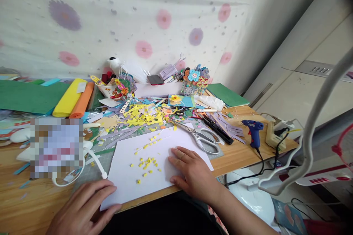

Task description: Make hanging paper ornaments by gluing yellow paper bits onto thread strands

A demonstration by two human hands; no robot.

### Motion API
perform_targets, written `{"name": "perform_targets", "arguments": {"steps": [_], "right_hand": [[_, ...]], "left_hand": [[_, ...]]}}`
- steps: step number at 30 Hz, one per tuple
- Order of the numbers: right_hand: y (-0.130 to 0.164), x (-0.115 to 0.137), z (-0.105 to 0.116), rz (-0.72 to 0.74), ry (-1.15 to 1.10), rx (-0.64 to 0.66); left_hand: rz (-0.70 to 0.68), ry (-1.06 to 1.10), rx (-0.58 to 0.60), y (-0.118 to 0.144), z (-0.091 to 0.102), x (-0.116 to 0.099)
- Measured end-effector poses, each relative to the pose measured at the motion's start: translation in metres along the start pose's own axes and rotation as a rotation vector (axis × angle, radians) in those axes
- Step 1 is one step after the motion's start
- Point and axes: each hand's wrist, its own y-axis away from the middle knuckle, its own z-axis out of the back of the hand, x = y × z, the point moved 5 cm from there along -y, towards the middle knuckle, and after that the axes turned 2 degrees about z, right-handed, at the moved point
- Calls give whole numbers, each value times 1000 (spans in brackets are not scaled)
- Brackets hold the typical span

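Observation:
A white sheet of paper (129, 187) lies in front of me, with small folded-looking yellow bits (149, 162) scattered on it. My left hand (85, 207) is at the sheet's near left corner, fingers over the left edge and thumb apart from them by the front edge. On the right part of the sheet, my right hand (193, 170) lies flat, fingers stretched out and holding nothing. Metal scissors (202, 137) rest just beyond it, partly over the paper, with their handles to the right.
Yellow paper scraps (143, 114) heap up behind the sheet. A blue glue gun (254, 132) and a power strip (275, 136) sit at the right. Rolls of yellow (68, 99) and orange paper (82, 101) lie at left. A white cable (99, 165) comes near my left hand.

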Motion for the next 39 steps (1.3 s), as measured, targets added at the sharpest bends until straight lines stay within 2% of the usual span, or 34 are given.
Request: {"name": "perform_targets", "arguments": {"steps": [3, 7, 12, 16, 19, 23, 29, 33, 39], "right_hand": [[-8, -5, 7, 25, 15, -12], [-30, -17, 28, 32, 40, -36], [-89, -35, 54, -54, 273, -49], [-144, -50, 48, -31, 359, 14], [-167, -61, 34, 0, 397, 81], [-174, -67, 19, 19, 413, 120], [-172, -67, 13, -3, 311, 64], [-172, -74, 32, -55, 125, -45], [-172, -80, 71, -94, -297, -175]], "left_hand": [[-113, -31, 57, -1, -3, -3], [-164, -29, 56, -10, -2, -12], [-171, -7, 69, -11, -3, -16], [-156, -3, 37, -5, 0, -14], [-160, 0, -7, -1, 4, -14], [-161, 13, -8, 0, 5, -15], [-152, 14, 5, -3, 3, -17], [-149, 28, -6, -1, 4, -16], [-79, 73, -9, -3, 5, -11]]}}
